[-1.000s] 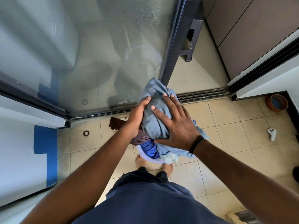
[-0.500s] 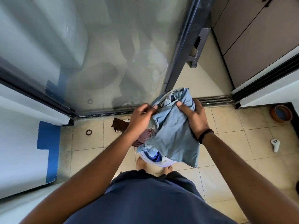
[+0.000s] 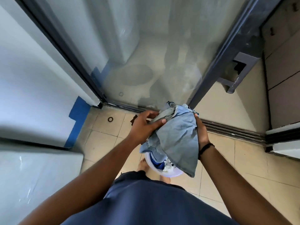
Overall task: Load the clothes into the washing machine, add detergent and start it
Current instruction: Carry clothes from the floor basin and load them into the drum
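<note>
Your bare feet stand on the tiled floor, with a pale basin of laundry just ahead of them. Above the basin you hold a light-blue garment bunched between both hands: your left hand grips its left side, thumb pressed into the cloth; your right hand, black band at the wrist, clasps the right edge. A dark ring lies on the tiles beyond. Farther on stands a frosted glass door on its floor track.
</note>
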Action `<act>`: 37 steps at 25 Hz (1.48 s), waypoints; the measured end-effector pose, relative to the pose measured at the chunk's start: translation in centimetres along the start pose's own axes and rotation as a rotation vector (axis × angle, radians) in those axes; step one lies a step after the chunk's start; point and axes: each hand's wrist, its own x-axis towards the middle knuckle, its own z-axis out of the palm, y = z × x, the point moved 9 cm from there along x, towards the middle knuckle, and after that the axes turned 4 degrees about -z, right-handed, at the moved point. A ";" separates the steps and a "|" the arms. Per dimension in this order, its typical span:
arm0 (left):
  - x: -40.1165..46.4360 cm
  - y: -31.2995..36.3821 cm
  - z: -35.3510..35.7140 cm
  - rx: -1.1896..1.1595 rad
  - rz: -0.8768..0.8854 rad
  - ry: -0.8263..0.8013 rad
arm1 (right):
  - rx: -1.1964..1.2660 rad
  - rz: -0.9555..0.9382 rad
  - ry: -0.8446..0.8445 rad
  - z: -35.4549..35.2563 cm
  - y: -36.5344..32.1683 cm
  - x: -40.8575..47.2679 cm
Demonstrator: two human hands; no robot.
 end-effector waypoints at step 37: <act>-41.7 -26.7 -41.6 -0.688 -0.169 1.727 | -1.238 -0.075 -1.349 50.6 42.0 -15.2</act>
